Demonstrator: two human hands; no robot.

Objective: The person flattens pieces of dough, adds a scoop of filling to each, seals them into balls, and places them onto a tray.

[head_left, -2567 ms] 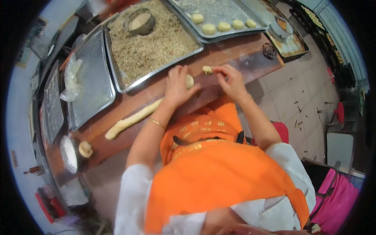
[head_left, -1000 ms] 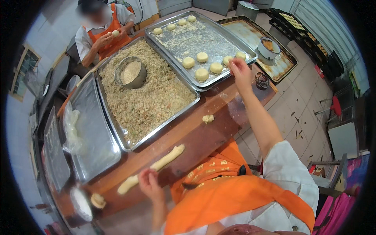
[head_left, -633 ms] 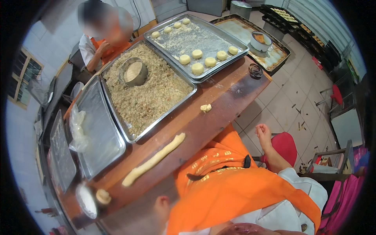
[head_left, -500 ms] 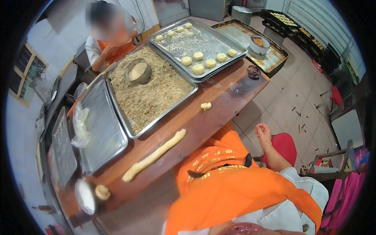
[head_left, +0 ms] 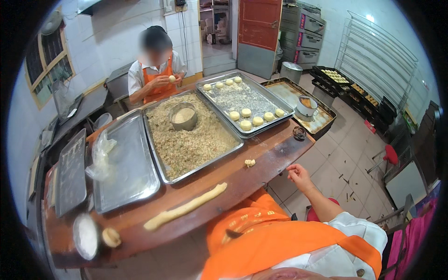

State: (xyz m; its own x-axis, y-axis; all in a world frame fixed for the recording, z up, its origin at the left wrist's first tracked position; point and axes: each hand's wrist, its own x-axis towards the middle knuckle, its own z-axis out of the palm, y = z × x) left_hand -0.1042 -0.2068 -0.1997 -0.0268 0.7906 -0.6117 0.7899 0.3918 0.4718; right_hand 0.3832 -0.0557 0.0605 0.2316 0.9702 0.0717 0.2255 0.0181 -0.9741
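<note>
Left of and ahead of the right grip [head_left: 301,177], a wooden surface [head_left: 275,144] is stretched out, its near edge just beside the fingers.

Farther off on the grip's left, a loaded tray [head_left: 210,160] is spread with a moist-looking, crumbly mixture [head_left: 196,149]; it would probably be found heavy, and its rim would best be held at two opposite sides. Ahead of the grip, beyond the surface's near edge, a floured tray [head_left: 254,98] is set down.

Well to the grip's left, a long dough strip [head_left: 186,207] is laid near the surface's edge. It is judged light, soft and stretchy, apt to thin if raised by one end, so it is best supported from beneath at several places.

Nothing is seen held by the right grip: its fingers are loosely bent, with thumb and fingertips apart. The left grip is not shown, so its state cannot be told.

Straight ahead of the right grip, dark rings [head_left: 300,136] are rested, likely stiff and light. Farther ahead, dough rounds [head_left: 269,116] are spaced on the floured tray, easily dented. Nearer, to the grip's left and not touched, a dough lump [head_left: 250,163] is found; soft and perhaps sticky, it is best pinched whole from its sides.
</note>
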